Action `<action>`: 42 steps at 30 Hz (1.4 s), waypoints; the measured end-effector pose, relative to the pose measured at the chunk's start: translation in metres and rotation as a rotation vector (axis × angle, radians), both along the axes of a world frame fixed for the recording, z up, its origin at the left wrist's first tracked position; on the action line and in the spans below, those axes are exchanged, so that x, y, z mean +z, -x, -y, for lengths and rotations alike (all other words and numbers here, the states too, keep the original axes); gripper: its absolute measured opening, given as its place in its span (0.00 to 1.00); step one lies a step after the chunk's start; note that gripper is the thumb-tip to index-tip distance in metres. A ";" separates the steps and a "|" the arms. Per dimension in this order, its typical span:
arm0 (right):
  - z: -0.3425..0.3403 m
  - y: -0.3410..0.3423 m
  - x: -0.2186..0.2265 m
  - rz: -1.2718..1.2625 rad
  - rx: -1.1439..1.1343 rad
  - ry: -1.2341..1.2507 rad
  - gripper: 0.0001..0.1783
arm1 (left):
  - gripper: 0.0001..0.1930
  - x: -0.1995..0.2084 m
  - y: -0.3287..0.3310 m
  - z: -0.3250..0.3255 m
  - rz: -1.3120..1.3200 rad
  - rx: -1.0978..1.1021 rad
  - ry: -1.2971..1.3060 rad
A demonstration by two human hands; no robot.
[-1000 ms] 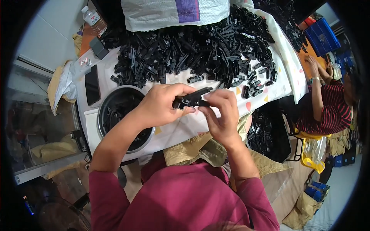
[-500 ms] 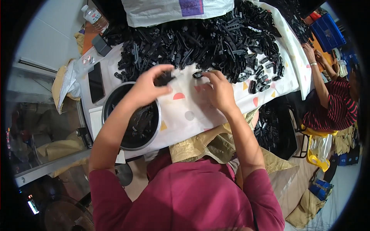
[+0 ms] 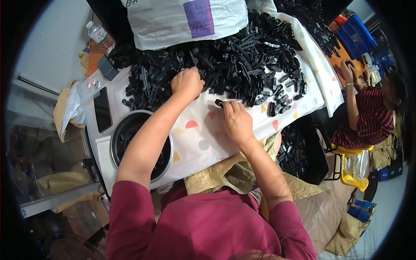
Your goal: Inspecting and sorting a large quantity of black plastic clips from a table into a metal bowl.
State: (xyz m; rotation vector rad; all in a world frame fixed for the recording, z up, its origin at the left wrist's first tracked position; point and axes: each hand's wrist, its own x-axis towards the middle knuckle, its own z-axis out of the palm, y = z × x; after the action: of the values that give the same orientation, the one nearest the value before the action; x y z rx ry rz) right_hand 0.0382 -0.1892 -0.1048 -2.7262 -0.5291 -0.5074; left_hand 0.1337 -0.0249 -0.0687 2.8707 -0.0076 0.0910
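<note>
A wide heap of small black plastic parts (image 3: 149,71) covers the far half of the table. My left hand (image 3: 188,83) is at the near edge of this heap, its fingers curled down among the parts; whatever its fingertips grip is hidden. Over the pale cloth to the right, my right hand (image 3: 237,123) is closed on a black plastic part (image 3: 219,103), whose end sticks out past the fingers. A round pot with a metal rim (image 3: 170,151) stands under my left forearm and has more black parts inside.
A white woven sack (image 3: 160,26) lies over the heap's back. Left are a phone (image 3: 103,110), a bottle (image 3: 100,37) and a dark box (image 3: 107,68). Right of my lap stands a black tub (image 3: 318,158) of parts; beyond it another person (image 3: 368,108) sits at a table.
My left hand has moved from near the pot up to the heap, its fingers closing. My right hand has drawn slightly nearer with the black part. The whole view has shifted a little.
</note>
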 end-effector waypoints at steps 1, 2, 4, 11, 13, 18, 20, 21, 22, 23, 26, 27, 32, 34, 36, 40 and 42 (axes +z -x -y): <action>0.002 0.001 -0.001 0.011 -0.031 0.032 0.04 | 0.15 0.002 0.001 -0.001 -0.091 -0.004 0.078; 0.005 0.003 0.000 0.018 -0.040 0.031 0.04 | 0.15 0.007 0.004 -0.003 -0.182 -0.010 0.154; 0.012 0.008 -0.001 -0.023 -0.007 0.012 0.06 | 0.16 0.008 0.017 -0.014 -0.214 0.011 0.282; 0.021 0.018 0.026 -0.163 -0.148 -0.508 0.09 | 0.23 0.031 0.061 -0.017 -0.368 -0.017 0.467; 0.018 0.020 0.025 -0.152 -0.162 -0.562 0.10 | 0.26 0.035 0.068 -0.009 -0.338 -0.020 0.627; 0.009 0.019 0.039 -0.660 -0.096 -1.510 0.06 | 0.20 0.020 0.077 -0.002 -0.258 0.031 1.195; 0.006 0.021 0.052 -0.737 -0.046 -1.647 0.08 | 0.18 0.017 0.078 0.001 -0.247 0.181 1.464; 0.003 0.025 0.053 -0.834 -0.012 -1.716 0.09 | 0.16 0.018 0.082 0.003 -0.221 0.198 1.456; -0.002 0.030 0.055 -0.932 0.024 -1.784 0.10 | 0.16 0.020 0.086 0.005 -0.222 0.198 1.457; -0.007 0.037 0.057 -0.953 0.045 -1.841 0.11 | 0.15 0.023 0.092 0.008 -0.179 0.229 1.470; -0.021 0.051 0.064 -0.990 0.179 -2.068 0.12 | 0.12 0.031 0.101 0.022 0.013 0.233 1.578; -0.025 0.055 0.067 -0.929 0.217 -2.089 0.12 | 0.13 0.027 0.102 0.022 0.076 0.202 1.519; -0.025 0.053 0.071 -0.818 0.152 -2.031 0.11 | 0.13 0.035 0.111 0.024 0.193 0.186 1.518; -0.033 0.058 0.076 -0.836 0.166 -2.103 0.12 | 0.13 0.036 0.112 0.025 0.225 0.163 1.583; -0.036 0.063 0.081 -0.888 0.176 -2.189 0.12 | 0.15 0.041 0.115 0.032 0.268 0.152 1.517; -0.031 0.053 0.068 -0.745 0.245 -2.150 0.12 | 0.17 0.050 0.118 0.034 0.148 0.056 1.664; -0.028 0.054 0.067 -0.682 0.272 -2.067 0.12 | 0.17 0.047 0.122 0.026 0.116 0.003 1.660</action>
State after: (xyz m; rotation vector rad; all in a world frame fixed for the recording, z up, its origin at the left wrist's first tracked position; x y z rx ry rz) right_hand -0.0155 -0.1608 -0.0376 -0.6751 0.0063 0.0918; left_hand 0.0122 -0.0514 -0.0215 1.2052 0.0336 0.1583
